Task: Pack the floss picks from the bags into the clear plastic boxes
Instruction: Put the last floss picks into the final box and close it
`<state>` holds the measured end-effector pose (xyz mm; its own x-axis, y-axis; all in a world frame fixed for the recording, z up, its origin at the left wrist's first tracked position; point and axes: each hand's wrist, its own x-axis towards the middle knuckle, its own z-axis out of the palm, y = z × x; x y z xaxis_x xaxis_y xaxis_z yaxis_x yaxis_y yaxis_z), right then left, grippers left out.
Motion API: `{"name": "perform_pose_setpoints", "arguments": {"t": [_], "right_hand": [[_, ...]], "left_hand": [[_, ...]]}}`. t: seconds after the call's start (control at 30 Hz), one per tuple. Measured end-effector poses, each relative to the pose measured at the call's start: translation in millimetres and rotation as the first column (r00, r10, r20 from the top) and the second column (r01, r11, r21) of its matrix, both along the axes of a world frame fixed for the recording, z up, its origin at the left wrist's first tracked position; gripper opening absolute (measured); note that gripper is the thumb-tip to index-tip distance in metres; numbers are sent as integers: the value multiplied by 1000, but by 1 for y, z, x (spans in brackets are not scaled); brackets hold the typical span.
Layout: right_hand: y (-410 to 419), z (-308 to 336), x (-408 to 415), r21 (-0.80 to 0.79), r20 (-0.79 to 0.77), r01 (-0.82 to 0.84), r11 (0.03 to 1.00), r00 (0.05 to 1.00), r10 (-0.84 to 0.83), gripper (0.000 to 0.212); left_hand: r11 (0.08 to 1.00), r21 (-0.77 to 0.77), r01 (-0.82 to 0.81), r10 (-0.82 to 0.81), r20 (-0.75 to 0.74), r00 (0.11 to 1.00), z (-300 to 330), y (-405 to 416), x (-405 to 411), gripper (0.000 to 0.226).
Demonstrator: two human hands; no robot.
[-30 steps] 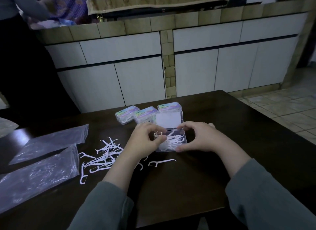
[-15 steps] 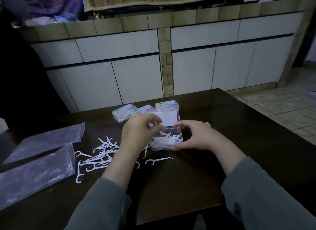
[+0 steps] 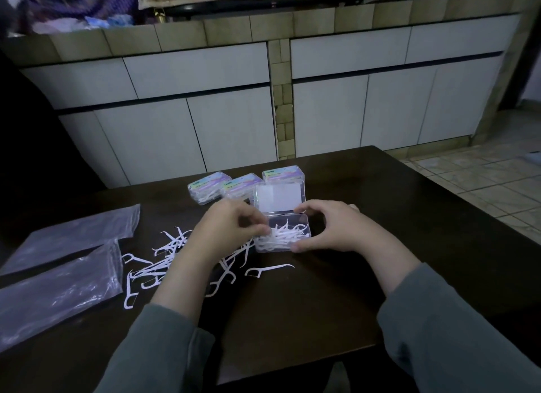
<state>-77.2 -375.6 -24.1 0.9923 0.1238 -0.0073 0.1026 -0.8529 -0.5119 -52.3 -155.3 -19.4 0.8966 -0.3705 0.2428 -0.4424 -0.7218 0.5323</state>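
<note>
The open clear box [image 3: 282,235] sits in the middle of the frame, long side going left to right. The right hand [image 3: 328,227] grips its right end. The left hand [image 3: 227,231] pinches floss picks [image 3: 285,234] at its left edge. More loose picks [image 3: 164,261] lie lower left on the worktop [image 3: 292,310], nearest the left hand.
</note>
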Motion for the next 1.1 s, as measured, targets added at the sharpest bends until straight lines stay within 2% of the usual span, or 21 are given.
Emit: {"name": "perform_pose_setpoints", "arguments": {"t": [0.23,0.33,0.47,0.57,0.67,0.77,1.0,1.1], "right_hand": [[-1,1,-2,1,-1,-5,1000,1000,5,75],[0,1,-2,3,1,1,1000,1000,-1,75],[-1,0,-1,2,3,1,1000,1000,-1,76],[-1,0,-1,-3,7,-15,1000,1000,15,76],[-2,-1,0,-2,11,-20,1000,1000,20,75],[-2,-3,2,-13,12,-13,1000,1000,13,76],[-3,-7,5,-17,13,3,1000,1000,-3,77],[-1,-4,0,-92,53,-1,996,999,6,77]], "left_hand": [[985,170,2,12,-86,996,4,-25,1,10],[977,214,-19,25,-25,999,3,-16,3,10],[981,187,-49,37,67,997,2,-27,0,20],[969,241,43,-53,34,998,-1,-39,-1,21],[975,189,117,-107,-59,992,-1,-35,0,17],[993,97,64,-57,-64,996,3,-22,2,13],[986,157,54,-42,-82,996,0,-18,5,11],[993,105,48,-44,-38,998,-1,-16,4,10]]}}
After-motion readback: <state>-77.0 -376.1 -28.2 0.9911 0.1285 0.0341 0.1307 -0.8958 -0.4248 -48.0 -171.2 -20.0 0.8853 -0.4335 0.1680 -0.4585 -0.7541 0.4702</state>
